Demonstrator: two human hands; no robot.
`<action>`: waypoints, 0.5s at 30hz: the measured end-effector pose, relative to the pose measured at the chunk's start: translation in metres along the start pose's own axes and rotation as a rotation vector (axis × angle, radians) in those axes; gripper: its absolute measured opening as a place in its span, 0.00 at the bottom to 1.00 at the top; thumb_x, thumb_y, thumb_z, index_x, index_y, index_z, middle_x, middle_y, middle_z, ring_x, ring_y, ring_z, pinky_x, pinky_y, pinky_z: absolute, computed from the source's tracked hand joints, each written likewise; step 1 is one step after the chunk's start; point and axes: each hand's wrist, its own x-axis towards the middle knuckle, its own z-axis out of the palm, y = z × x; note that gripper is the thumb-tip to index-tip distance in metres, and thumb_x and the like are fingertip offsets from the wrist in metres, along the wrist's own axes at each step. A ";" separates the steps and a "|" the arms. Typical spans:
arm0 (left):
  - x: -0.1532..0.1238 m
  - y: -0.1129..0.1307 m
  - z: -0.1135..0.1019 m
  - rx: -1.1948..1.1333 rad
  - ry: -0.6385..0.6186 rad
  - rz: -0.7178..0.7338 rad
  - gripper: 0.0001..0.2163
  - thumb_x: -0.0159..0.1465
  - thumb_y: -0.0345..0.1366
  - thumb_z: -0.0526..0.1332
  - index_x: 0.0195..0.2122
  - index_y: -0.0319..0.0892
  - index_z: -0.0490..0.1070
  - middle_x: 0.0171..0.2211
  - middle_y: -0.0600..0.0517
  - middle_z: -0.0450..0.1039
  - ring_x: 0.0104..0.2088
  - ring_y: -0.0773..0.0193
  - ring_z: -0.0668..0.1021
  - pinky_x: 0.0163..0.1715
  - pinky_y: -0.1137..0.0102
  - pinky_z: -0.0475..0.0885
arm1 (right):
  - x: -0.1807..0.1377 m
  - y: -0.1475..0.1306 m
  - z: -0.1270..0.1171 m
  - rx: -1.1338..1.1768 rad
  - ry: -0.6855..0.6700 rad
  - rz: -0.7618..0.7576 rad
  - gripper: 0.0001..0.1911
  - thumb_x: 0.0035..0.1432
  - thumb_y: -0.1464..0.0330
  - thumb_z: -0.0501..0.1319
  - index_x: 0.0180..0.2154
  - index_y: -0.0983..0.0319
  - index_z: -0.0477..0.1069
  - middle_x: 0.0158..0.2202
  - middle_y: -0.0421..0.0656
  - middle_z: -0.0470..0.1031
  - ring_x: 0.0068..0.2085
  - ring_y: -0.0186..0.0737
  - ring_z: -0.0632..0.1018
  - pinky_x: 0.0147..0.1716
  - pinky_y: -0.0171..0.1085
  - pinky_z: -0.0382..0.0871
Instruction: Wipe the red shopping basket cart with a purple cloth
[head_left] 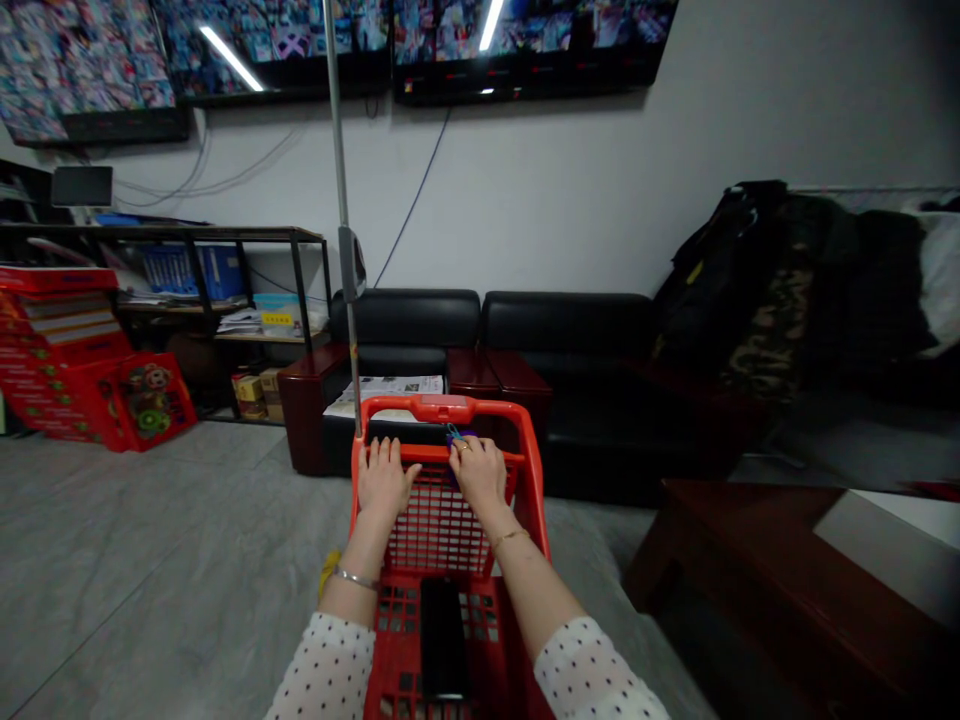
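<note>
Atop red cart (pixel 420 406), left hand (pixel 384 480) on crossbar (pixel 433 453), right hand (pixel 478 472) alongside

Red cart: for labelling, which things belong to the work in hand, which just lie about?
In hand: red plastic shopping cart, left hand, right hand, small blue clip.
Lying about: black leather sofa, folded newspaper, red cardboard boxes, metal shelf.

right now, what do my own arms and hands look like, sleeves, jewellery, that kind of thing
Both arms wear white sleeves with small dark dots, ending partway up the forearms. The left hand has a plain silver bangle at its wrist. The right hand has a thin gold chain bracelet at its wrist and a ring on one finger. No gloves.
</note>
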 end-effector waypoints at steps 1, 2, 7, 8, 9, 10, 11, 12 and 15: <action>0.000 0.000 -0.001 -0.004 -0.003 -0.002 0.30 0.68 0.50 0.47 0.65 0.33 0.57 0.66 0.40 0.59 0.67 0.48 0.58 0.66 0.54 0.50 | -0.001 0.011 -0.001 -0.024 0.009 0.047 0.11 0.64 0.67 0.57 0.39 0.59 0.78 0.37 0.44 0.77 0.39 0.42 0.68 0.37 0.39 0.57; 0.000 0.001 -0.001 -0.007 -0.006 -0.002 0.30 0.68 0.50 0.46 0.65 0.34 0.57 0.66 0.40 0.59 0.67 0.49 0.58 0.66 0.54 0.50 | -0.002 0.021 -0.002 -0.048 0.023 0.101 0.11 0.64 0.67 0.57 0.37 0.60 0.78 0.37 0.44 0.77 0.38 0.42 0.68 0.36 0.39 0.56; 0.001 0.004 -0.004 -0.006 -0.016 -0.010 0.29 0.69 0.49 0.45 0.65 0.35 0.57 0.66 0.41 0.59 0.67 0.49 0.58 0.66 0.53 0.49 | -0.002 0.018 0.001 -0.106 0.071 0.208 0.13 0.65 0.68 0.55 0.35 0.61 0.78 0.35 0.46 0.76 0.38 0.42 0.67 0.35 0.40 0.55; 0.002 0.004 -0.004 -0.002 -0.015 -0.014 0.29 0.69 0.48 0.45 0.65 0.35 0.57 0.66 0.41 0.59 0.67 0.48 0.58 0.66 0.52 0.49 | -0.001 0.007 0.002 -0.095 0.065 0.178 0.12 0.65 0.68 0.55 0.36 0.61 0.78 0.36 0.46 0.76 0.38 0.43 0.68 0.36 0.40 0.56; 0.002 0.004 -0.003 0.004 -0.012 -0.017 0.28 0.69 0.48 0.45 0.65 0.36 0.58 0.66 0.41 0.59 0.67 0.49 0.59 0.66 0.52 0.49 | 0.001 -0.005 0.004 -0.076 0.053 0.137 0.12 0.65 0.68 0.56 0.37 0.61 0.78 0.36 0.46 0.76 0.38 0.43 0.68 0.37 0.40 0.56; 0.002 0.004 -0.003 0.010 -0.006 -0.019 0.27 0.69 0.47 0.45 0.65 0.37 0.58 0.65 0.41 0.59 0.67 0.49 0.59 0.66 0.52 0.49 | 0.002 -0.017 0.006 -0.049 0.037 0.092 0.11 0.65 0.68 0.56 0.38 0.61 0.78 0.37 0.46 0.76 0.39 0.43 0.68 0.38 0.40 0.57; 0.002 0.003 -0.002 0.016 -0.002 -0.020 0.27 0.69 0.46 0.45 0.65 0.37 0.58 0.65 0.41 0.60 0.67 0.49 0.60 0.65 0.52 0.49 | 0.003 -0.029 0.007 -0.019 0.021 0.050 0.11 0.65 0.67 0.56 0.39 0.60 0.78 0.37 0.46 0.76 0.40 0.43 0.68 0.39 0.40 0.58; 0.002 0.002 -0.001 0.019 0.002 -0.021 0.27 0.69 0.45 0.45 0.65 0.37 0.59 0.65 0.41 0.60 0.66 0.49 0.60 0.65 0.52 0.49 | 0.004 -0.039 0.008 0.012 0.009 0.017 0.11 0.65 0.67 0.56 0.40 0.60 0.77 0.38 0.46 0.76 0.41 0.43 0.69 0.40 0.40 0.58; 0.002 -0.001 0.001 0.018 0.017 -0.019 0.26 0.69 0.44 0.45 0.64 0.38 0.59 0.65 0.42 0.61 0.66 0.50 0.60 0.65 0.52 0.50 | 0.006 -0.050 0.007 0.074 -0.011 -0.062 0.11 0.65 0.65 0.57 0.44 0.58 0.77 0.41 0.46 0.76 0.44 0.44 0.69 0.42 0.41 0.59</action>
